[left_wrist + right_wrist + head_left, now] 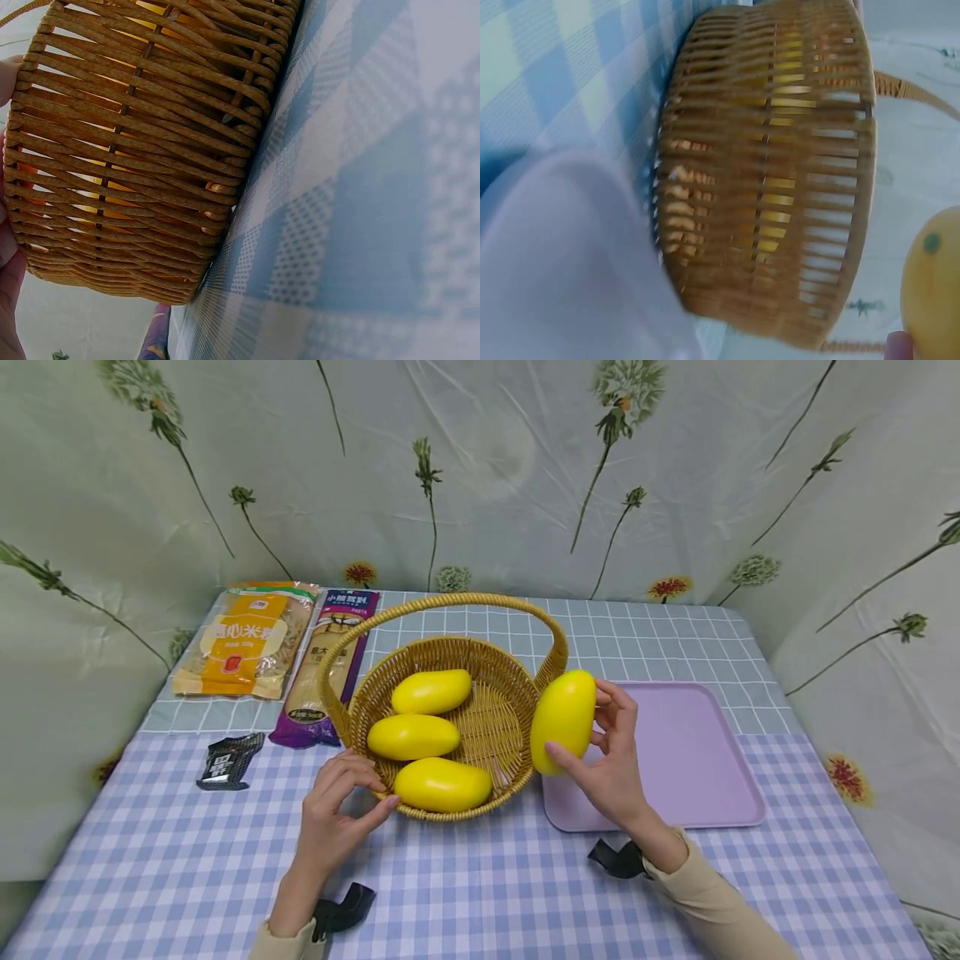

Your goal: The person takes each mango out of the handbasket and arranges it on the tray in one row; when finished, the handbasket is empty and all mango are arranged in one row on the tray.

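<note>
One mango-shaped yellow fruit [564, 720], smooth, ovoid — pinched between thumb and fingers of right hand [621, 768], the nearer of the two. Above rim level; long axis steep in head view, top leaning right. Immediately left of that grip: round basket [491, 727], tan, open slatted weave, arched handle [465, 600], woven floor showing on the near side. Further left, inside: three matching fruits [427, 737], laid crosswise. Below and right of the grip: lilac tray [690, 760], flat, round-cornered. Opposite, well left — left hand [333, 802], thumb and fingers holding the woven rim.
</note>
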Tool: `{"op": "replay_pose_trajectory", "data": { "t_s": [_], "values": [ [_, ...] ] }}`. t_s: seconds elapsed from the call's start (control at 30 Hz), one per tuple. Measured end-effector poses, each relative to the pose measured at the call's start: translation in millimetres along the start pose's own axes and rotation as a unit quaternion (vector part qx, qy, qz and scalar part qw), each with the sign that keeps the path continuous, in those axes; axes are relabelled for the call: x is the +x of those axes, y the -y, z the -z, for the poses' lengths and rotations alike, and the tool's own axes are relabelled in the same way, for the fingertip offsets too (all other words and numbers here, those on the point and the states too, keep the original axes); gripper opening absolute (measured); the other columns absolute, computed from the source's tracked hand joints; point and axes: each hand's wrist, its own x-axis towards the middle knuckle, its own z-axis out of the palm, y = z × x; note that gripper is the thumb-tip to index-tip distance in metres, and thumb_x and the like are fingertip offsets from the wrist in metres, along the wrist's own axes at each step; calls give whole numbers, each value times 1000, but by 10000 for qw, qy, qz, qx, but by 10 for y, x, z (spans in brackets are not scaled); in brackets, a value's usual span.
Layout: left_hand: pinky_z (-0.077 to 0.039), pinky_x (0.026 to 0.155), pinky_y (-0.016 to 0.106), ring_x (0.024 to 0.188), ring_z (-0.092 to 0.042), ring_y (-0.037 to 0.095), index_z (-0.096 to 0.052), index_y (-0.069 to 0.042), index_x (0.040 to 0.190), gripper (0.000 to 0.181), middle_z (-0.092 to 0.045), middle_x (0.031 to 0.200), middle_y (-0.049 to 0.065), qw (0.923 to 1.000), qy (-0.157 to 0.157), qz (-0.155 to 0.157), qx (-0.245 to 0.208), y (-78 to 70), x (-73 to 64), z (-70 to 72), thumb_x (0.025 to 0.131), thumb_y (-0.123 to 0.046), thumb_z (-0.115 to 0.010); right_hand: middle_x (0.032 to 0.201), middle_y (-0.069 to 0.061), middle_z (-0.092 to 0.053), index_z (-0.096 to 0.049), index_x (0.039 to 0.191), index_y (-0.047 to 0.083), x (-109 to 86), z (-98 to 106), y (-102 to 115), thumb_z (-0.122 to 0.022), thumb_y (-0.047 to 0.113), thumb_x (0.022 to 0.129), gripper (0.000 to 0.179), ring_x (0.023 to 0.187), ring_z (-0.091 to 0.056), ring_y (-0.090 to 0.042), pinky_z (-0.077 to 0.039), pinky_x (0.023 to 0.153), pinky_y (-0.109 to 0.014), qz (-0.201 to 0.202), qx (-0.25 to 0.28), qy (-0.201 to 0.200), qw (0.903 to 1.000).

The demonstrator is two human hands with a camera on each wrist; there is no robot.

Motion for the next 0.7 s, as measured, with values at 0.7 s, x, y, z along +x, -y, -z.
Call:
{"op": "replay_pose_trajectory", "data": {
  "t_s": [0.7],
  "values": [
    [-37,105,38,86,-53,25,-61,-4,75,37,-59,83,14,9998,65,194,81,144,-123,-14,86,-37,-69,108,-14,-45,-31,138,5,-164,327,-117,-76,2,74,78,73,-41,-18,-40,51,-19,-1368,-1599,-174,9775]
  ]
}}
